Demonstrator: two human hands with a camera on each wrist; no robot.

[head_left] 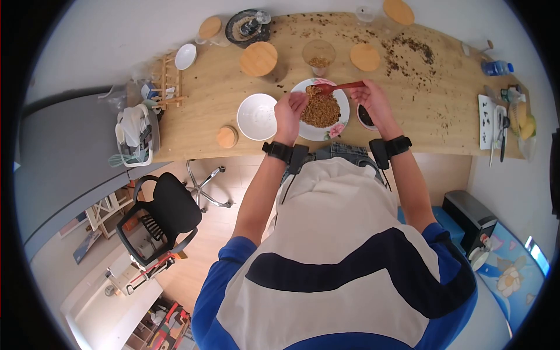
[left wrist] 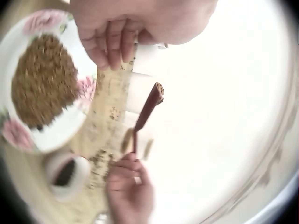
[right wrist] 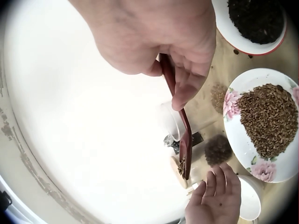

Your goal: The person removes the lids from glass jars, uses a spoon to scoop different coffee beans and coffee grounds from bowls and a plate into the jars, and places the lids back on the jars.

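My right hand point(head_left: 378, 105) grips a dark red spoon point(right wrist: 186, 135) by its handle. Some brown grains lie in the spoon's tip, which is raised above the table. Beside that tip, my left hand point(right wrist: 216, 200) is held with its palm turned up and fingers relaxed; a small dark speck shows on the palm. Below both hands stands a white floral plate point(head_left: 345, 111) bearing a heap of brown grains point(right wrist: 268, 119). A white bowl point(head_left: 256, 118) is left of the plate. Under my right hand, partly hidden, sits a small bowl of dark material point(head_left: 366, 115).
Jars with wooden lids point(head_left: 258, 59) and a clear cup point(head_left: 319, 53) stand behind the plate. A dark mortar point(head_left: 248, 28) is at the back. Dark crumbs point(head_left: 417, 49) are scattered at the back right. A round wooden lid point(head_left: 227, 137) lies near the front edge.
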